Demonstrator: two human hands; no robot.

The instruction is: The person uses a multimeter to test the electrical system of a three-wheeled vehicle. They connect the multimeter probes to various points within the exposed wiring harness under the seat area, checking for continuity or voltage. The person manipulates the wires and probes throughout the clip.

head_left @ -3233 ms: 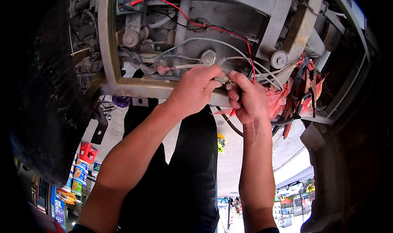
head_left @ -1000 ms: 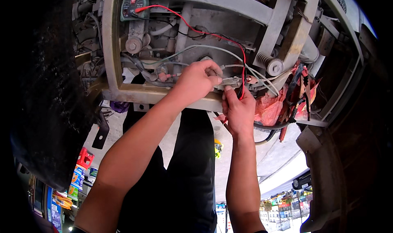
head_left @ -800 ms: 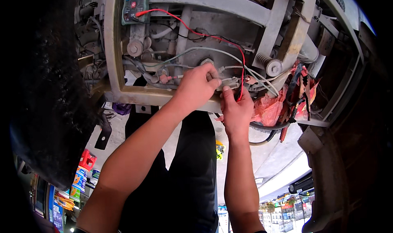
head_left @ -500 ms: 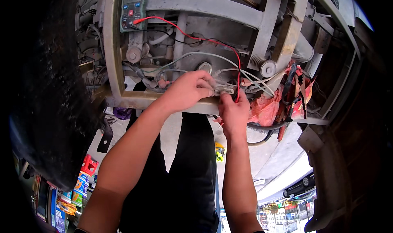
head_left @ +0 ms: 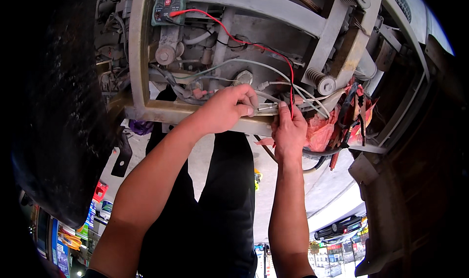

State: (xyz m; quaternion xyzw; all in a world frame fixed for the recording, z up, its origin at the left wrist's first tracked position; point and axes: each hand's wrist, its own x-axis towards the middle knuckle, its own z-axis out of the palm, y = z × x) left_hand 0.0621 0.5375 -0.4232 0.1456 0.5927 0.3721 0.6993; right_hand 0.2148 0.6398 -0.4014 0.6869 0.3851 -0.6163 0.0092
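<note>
My left hand (head_left: 228, 109) is closed with curled fingertips on the left end of a dusty, pale connector (head_left: 266, 108) among grey wires. My right hand (head_left: 289, 131) grips the connector's right end, thumb on top; red and black test leads (head_left: 292, 87) run down into that hand, their tips hidden. The leads come from a handheld multimeter (head_left: 167, 2) with a red button, resting at the top of the metal frame (head_left: 161, 110). A pink connector (head_left: 200, 93) lies left of my hands, and pale green and white wires arch above them.
Springs on bolts (head_left: 318, 79) sit at upper right, near crumpled pink plastic (head_left: 320, 131) and tangled dark cables. A black panel (head_left: 63, 131) fills the left side. Below are my dark-clad legs (head_left: 220, 190), colourful containers (head_left: 97, 192) and, upside down, a dark car (head_left: 337, 226).
My right hand has shifted right, away from my left fingers, uncovering more of the connector between them. Both hands stay closed at the wiring. The whole view has wobbled slightly.
</note>
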